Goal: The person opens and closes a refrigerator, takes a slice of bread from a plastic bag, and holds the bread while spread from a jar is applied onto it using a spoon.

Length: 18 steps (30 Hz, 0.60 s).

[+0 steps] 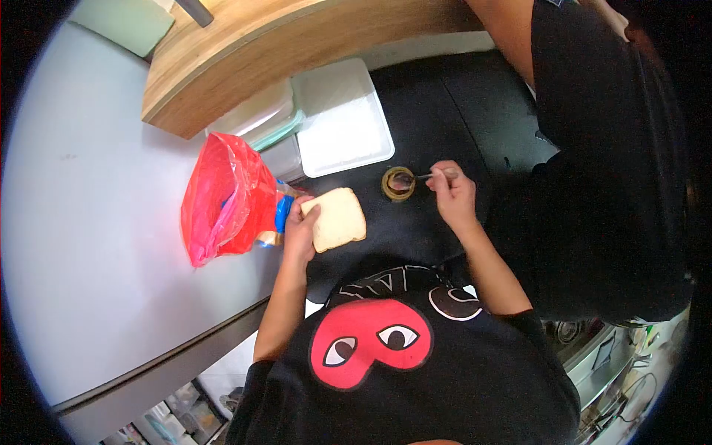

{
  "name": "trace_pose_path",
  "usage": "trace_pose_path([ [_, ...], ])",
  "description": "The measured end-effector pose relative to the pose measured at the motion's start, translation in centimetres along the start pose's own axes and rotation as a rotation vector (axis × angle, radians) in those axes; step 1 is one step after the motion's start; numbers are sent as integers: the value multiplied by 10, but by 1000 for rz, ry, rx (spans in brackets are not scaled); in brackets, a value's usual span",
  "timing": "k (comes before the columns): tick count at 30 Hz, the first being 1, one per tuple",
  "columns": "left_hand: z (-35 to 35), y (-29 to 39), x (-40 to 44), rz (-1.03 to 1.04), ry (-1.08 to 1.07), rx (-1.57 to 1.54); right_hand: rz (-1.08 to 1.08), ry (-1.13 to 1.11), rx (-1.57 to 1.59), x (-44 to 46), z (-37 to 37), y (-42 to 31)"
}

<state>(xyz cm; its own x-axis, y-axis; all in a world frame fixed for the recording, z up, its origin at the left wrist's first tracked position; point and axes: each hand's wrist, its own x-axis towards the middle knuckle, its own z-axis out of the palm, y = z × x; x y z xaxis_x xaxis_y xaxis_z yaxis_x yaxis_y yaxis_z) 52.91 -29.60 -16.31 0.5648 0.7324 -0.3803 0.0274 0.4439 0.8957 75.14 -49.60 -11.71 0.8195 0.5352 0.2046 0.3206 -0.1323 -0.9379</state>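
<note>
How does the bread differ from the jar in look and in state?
The bread is pale and squarish; the jar is round and darker. The left hand holds the bread; the jar stands on the black surface. The spoon is at the jar, not the bread.

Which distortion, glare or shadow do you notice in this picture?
Head view: strong fisheye curving, with black corners; head view: white container looks bright, almost washed out; head view: faint soft shadows on the pale counter near the red bag.

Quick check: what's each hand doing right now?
Left hand: closed on a slice of bread.
Right hand: closed on a spoon, its bowl over the open jar.
</note>
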Motion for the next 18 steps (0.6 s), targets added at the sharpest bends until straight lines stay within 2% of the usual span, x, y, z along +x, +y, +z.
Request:
trace_pose_path([
  [1,0,-1,0,-1,3,-9,-12,18,22,1,-6,1],
  [4,-2,-3,0,-9,-5,-32,185,82,316,5,-16,6],
  [8,-1,-2,1,-28,-30,-62,332,117,447,1,-31,6],
  [12,8,5,1,-56,2,-176,327,177,472,-9,-40,7],
  [14,23,18,2,-157,64,-334,315,180,499,-12,-43,8],
  [16,30,24,12,-189,-22,-406,327,189,506,-15,-46,9],
  [18,33,13,31,-153,28,-404,338,191,509,-16,-46,8],
])
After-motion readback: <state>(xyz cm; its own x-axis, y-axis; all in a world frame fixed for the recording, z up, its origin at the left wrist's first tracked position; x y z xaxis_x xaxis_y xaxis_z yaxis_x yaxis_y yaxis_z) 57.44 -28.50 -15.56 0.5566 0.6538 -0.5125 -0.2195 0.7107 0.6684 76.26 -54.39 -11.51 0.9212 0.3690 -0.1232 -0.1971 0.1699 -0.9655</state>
